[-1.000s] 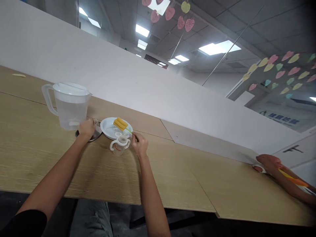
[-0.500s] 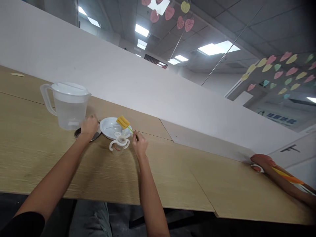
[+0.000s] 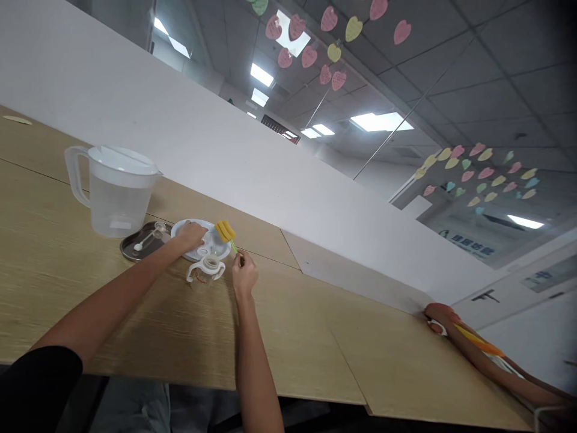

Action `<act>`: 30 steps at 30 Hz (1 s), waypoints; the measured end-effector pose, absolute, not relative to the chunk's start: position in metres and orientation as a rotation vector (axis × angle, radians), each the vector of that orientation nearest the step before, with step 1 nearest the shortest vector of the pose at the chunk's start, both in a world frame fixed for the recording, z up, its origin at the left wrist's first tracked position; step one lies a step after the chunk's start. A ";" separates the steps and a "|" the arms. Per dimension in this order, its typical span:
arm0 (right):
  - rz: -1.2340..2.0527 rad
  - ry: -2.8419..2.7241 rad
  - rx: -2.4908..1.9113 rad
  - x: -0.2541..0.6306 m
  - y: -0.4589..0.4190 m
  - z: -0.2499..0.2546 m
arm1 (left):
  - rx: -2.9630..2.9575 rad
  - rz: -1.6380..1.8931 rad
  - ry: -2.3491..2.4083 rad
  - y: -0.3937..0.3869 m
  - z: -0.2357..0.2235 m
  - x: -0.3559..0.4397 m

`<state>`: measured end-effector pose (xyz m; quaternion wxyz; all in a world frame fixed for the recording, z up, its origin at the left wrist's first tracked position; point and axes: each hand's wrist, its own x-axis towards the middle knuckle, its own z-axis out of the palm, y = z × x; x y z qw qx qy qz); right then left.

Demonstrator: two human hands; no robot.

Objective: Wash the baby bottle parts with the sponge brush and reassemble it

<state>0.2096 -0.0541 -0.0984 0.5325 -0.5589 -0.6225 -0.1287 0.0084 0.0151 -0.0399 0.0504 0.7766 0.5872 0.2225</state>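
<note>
My right hand [image 3: 244, 272] is closed on the thin green handle of a sponge bottle brush, whose yellow sponge head [image 3: 225, 231] stands over the right rim of a white bowl [image 3: 220, 251]. My left hand [image 3: 193, 235] reaches into the bowl with its fingers pointing down; what they touch is hidden. Small clear parts lie in the bowl. Just in front of it stands a clear baby bottle [image 3: 205, 272] with two white handles and no lid. To the left, a metal tray [image 3: 128, 246] carries a clear piece with a white-tipped straw [image 3: 151, 235].
A large lidded plastic pitcher [image 3: 119, 195] of water stands behind the tray, left of the bowl. A low white partition [image 3: 234, 168] runs along the table's back. Another person's arm [image 3: 482, 355] rests on the table [image 3: 306, 337] at the far right.
My left hand has moved right from the tray to the bowl, leaving the straw piece in sight on the tray. My right hand still holds the brush. The camera view has shifted.
</note>
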 end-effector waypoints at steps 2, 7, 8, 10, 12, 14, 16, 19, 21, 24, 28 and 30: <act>-0.314 -1.466 -1.327 0.209 -0.054 -0.098 | 2.377 0.736 1.793 0.006 -0.035 0.002; -0.293 -1.488 -1.198 0.204 -0.060 -0.090 | 2.004 1.443 1.541 -0.018 -0.039 -0.013; -0.288 -1.510 -1.146 0.203 -0.062 -0.088 | 1.830 1.578 1.412 -0.022 -0.043 -0.014; -0.276 -1.553 -1.056 0.200 -0.067 -0.082 | 1.483 1.711 1.152 -0.026 -0.051 -0.011; -0.264 -1.572 -1.011 0.199 -0.071 -0.078 | 1.195 1.751 0.938 -0.027 -0.056 -0.005; -0.258 -1.596 -0.995 0.198 -0.074 -0.076 | 1.004 1.771 0.800 -0.029 -0.057 0.002; -0.269 -1.636 -0.985 0.198 -0.075 -0.076 | 0.911 1.790 0.735 -0.031 -0.054 0.006; -0.305 -1.669 -1.004 0.200 -0.075 -0.079 | 0.980 1.787 0.770 -0.038 -0.049 0.003; -0.328 -1.677 -1.027 0.202 -0.073 -0.082 | 1.155 1.716 0.827 -0.043 -0.049 -0.003; -0.348 -1.700 -1.030 0.203 -0.072 -0.085 | 1.435 1.541 0.873 -0.049 -0.051 -0.009; -0.371 -1.683 -1.015 0.201 -0.070 -0.087 | 1.425 1.647 0.888 -0.047 -0.051 -0.011; -0.382 -1.664 -1.009 0.202 -0.070 -0.087 | 1.323 1.743 0.890 -0.045 -0.050 -0.012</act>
